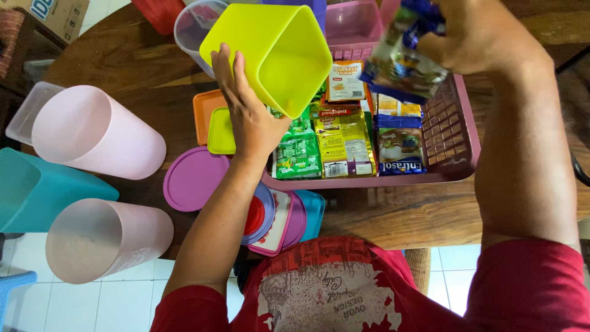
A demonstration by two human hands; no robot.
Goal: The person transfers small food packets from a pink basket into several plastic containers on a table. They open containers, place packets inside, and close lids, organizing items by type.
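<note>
Nearest me is a red shirt, with both bare arms reaching out over a round wooden bench (141,67). My left hand (249,114) holds a lime-green square container (273,55), tilted so its open mouth faces me; the fingers (224,71) lie pressed flat along its outer wall, thumb hidden behind. My right hand (485,37) is raised above a pink basket (458,132), its fingers pinching a bundle of blue sachets (402,64) from above.

To do this well, I judge the container's mouth should stay angled toward the sachets, close under them, so they slide in without catching the rim.

Just past my left forearm lie flat lids (193,178), purple, orange and green, overlapping near the bench's front edge. Further left, two pale pink tumblers (98,132) and a teal tub (37,190) lie on their sides, some overhanging the edge above a tiled floor. Inside the basket, green, yellow and blue packets (344,141) stand in rows.

Open room is scarce: bare wood shows only right of the basket. Beyond it sit another pink crate (353,24) and a clear jar (193,24).
</note>
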